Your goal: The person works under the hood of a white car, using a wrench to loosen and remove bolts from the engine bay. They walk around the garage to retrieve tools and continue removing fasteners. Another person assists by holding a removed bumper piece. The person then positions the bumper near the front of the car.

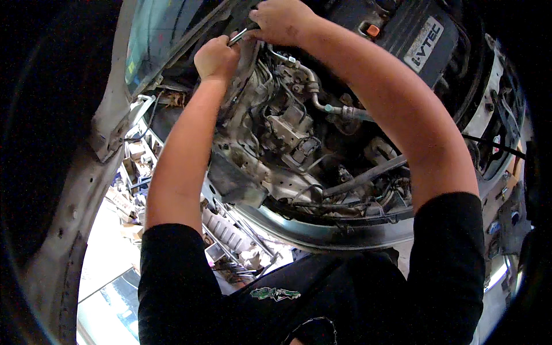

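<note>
Both my arms reach far forward over an engine bay to the base of the windshield. My left hand (215,58) is closed around a short shiny metal tool (237,37), probably a wrench or ratchet, whose end sticks out past the thumb toward the right hand. Just right of it and a little farther off, my right hand (282,23) has its fingers curled in beside the dark cowl edge. Whatever those fingers grip is hidden. Below the hands lie hoses, brackets and a bent metal pipe (315,95).
A black engine cover (397,34) with a silver emblem and an orange cap (373,30) sit at the far right. The windshield (167,34) rises at far left. The fender edge (322,233) runs close to my body. Tools and parts (236,230) clutter the lower left.
</note>
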The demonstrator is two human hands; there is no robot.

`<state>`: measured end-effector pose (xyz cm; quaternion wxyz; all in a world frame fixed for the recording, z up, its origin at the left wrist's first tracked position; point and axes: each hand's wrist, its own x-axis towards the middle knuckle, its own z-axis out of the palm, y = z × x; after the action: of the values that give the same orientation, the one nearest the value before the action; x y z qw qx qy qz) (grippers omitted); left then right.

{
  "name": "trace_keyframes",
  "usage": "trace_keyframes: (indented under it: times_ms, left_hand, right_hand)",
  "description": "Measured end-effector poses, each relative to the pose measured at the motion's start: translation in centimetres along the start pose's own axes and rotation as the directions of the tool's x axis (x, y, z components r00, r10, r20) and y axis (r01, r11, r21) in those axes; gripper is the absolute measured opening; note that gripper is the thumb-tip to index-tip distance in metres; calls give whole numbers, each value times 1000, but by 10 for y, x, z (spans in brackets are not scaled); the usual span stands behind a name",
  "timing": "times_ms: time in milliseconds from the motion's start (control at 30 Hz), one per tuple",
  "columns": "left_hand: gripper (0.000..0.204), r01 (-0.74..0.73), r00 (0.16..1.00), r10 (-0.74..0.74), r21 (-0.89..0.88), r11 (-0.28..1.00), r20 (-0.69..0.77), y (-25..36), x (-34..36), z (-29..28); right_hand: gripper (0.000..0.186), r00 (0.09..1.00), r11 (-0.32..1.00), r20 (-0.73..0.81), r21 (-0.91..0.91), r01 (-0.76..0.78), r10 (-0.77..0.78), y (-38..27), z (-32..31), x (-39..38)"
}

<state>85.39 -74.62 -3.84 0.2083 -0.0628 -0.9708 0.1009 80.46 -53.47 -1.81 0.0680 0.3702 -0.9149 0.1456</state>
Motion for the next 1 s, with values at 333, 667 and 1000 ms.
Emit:
trace_keyframes:
  times_ms: [333, 667, 1000]
  left_hand:
    - [32, 352, 931, -355, 53, 934, 77, 26, 2, -8]
    - [38, -8, 998, 15, 118, 993, -53, 7, 1, 2]
    - [34, -213, 962, 222, 68, 975, -161, -3, 0, 9]
  right_hand:
    - [41, 940, 940, 76, -44, 337, -333, 25, -4, 51]
    - [70, 999, 1000, 30, 13, 24, -24, 3, 6, 28]
    - [74, 993, 992, 39, 51, -113, 111, -7, 3, 12]
